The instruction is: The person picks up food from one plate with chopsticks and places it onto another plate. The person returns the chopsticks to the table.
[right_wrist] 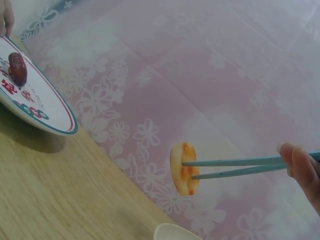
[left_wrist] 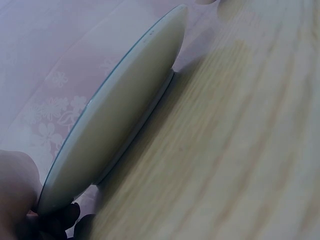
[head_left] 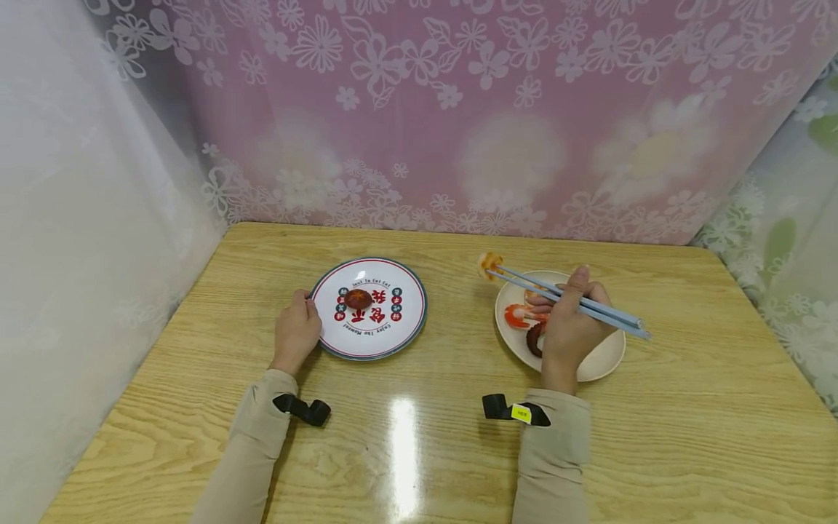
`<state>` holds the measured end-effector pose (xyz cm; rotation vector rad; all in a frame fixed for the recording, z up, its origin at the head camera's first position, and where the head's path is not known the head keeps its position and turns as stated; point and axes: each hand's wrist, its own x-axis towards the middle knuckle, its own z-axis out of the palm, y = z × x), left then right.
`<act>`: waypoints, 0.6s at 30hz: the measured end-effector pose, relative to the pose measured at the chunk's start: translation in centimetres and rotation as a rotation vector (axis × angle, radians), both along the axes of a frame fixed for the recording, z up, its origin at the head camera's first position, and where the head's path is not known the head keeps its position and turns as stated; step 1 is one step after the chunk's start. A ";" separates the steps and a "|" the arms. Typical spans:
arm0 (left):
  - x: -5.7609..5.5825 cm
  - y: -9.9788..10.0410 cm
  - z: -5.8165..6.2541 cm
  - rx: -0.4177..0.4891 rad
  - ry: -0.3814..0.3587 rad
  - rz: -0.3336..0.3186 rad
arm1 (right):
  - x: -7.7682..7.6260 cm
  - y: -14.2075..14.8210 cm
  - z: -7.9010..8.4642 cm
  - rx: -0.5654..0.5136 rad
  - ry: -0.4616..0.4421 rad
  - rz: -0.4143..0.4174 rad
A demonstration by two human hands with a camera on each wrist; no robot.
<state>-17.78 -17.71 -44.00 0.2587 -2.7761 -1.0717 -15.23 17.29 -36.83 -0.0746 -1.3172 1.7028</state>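
My right hand (head_left: 579, 324) holds a pair of blue-grey chopsticks (right_wrist: 240, 162) over the beige plate. Their tips grip a pale yellow piece of food (right_wrist: 184, 169) with orange marks, raised in the air beyond that plate's far left rim. My left hand (head_left: 297, 329) pinches the left rim of a white plate (head_left: 407, 331) with red and dark printed characters. On this plate lies a brown mushroom (head_left: 358, 299) with a star-shaped mark on its cap. The left wrist view shows the plate's pale underside and fingers below its rim.
The beige plate (head_left: 605, 364) bears a red and white shrimp (head_left: 517, 316) and a dark brown curled piece (head_left: 535, 340), partly hidden by my right hand. Both plates stand on a wooden table (head_left: 452, 451). A pink floral curtain (head_left: 419, 145) hangs behind it.
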 end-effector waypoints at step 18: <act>-0.1 0.0 -0.1 0.011 -0.001 -0.006 | -0.2 -1.1 0.2 0.044 0.000 0.021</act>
